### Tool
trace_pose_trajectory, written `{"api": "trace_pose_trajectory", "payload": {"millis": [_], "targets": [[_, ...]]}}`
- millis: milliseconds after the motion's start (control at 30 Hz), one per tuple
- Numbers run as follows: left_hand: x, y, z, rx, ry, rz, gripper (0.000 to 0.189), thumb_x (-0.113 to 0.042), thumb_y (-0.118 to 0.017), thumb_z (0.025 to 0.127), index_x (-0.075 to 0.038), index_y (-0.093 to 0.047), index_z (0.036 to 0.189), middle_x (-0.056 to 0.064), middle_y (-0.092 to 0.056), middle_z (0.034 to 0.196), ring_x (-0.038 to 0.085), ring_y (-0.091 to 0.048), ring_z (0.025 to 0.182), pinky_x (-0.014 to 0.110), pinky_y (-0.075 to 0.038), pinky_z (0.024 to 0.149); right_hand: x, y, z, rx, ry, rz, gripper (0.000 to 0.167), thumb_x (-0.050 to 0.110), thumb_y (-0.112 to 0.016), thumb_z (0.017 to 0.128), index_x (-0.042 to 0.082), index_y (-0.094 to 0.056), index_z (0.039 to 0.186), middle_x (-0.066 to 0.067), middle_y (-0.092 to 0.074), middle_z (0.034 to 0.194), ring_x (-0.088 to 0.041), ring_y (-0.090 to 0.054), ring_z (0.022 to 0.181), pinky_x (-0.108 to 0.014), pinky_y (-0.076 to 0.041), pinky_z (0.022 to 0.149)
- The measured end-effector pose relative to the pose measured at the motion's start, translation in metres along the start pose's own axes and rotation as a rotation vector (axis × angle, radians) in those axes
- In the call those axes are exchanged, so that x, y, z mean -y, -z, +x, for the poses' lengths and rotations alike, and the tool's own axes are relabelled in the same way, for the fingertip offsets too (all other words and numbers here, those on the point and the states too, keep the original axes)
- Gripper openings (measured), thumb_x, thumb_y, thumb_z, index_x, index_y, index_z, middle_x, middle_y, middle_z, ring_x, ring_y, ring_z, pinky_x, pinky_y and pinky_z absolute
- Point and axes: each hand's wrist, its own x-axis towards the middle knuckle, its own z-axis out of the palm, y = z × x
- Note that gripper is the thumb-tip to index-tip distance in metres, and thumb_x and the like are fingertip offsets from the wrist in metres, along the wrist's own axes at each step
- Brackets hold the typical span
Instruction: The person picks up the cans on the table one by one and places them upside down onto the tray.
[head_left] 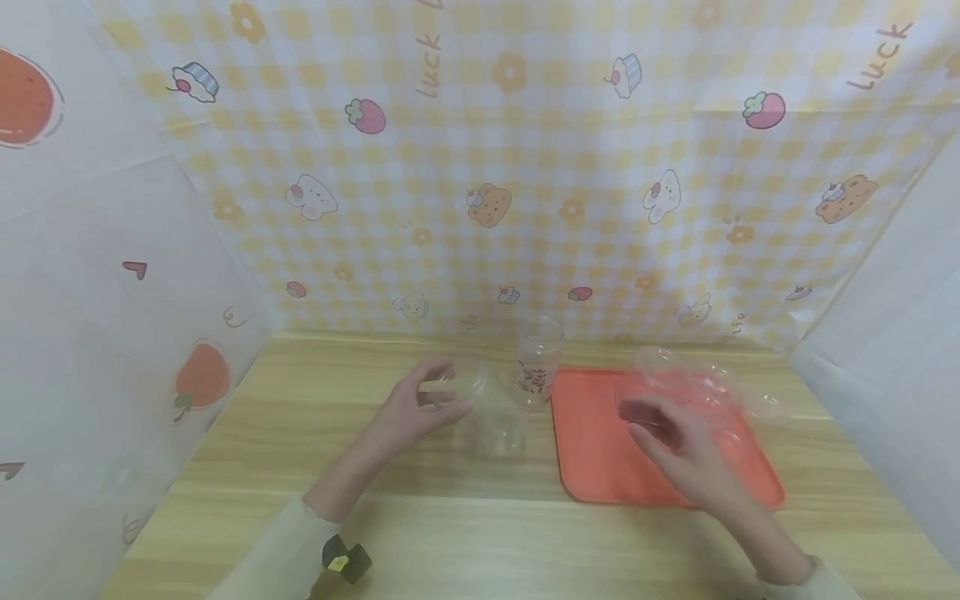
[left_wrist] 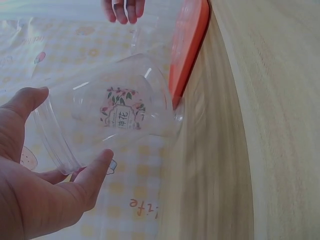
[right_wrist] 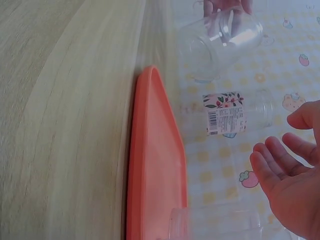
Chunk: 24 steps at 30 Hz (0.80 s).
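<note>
My left hand (head_left: 423, 400) grips a clear plastic jar (head_left: 487, 412) around its rim, thumb on one side and fingers on the other. The jar tilts, its base pointing down toward the table; in the left wrist view the jar (left_wrist: 65, 120) lies across the middle. Just right of it a second clear jar (head_left: 538, 358) stands upright, with a floral label (right_wrist: 225, 112) that shows through the held jar in the left wrist view. Over the orange-red tray (head_left: 592, 467) hovers my right hand (head_left: 678, 446), fingers loosely bent and holding nothing.
Several clear plastic containers (head_left: 712, 392) are on the tray's back right part, and one clear round piece (head_left: 768, 408) reaches past its right edge. Behind the wooden table (head_left: 300, 433) hangs a yellow checked cloth (head_left: 450, 150). A small dark object (head_left: 347, 560) shows by the left sleeve.
</note>
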Motion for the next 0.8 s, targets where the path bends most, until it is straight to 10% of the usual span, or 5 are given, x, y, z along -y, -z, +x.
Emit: {"api": "trace_pose_trajectory", "payload": {"millis": [800], "targets": [[0.0049, -0.0083, -0.0035, 0.058, -0.052, -0.084, 0.077, -0.025, -0.079, 0.091, -0.007, -0.037, 0.153, 0.016, -0.038, 0.154, 0.037, -0.055, 0.126, 0.045, -0.055, 0.093, -0.0012, -0.0065, 0.0041, -0.020, -0.071, 0.045, 0.032, -0.016, -0.060, 0.094, -0.009, -0.060, 0.125, -0.015, -0.068, 0.117, -0.017, -0.064, 0.112, -0.025, -0.054, 0.093]]}}
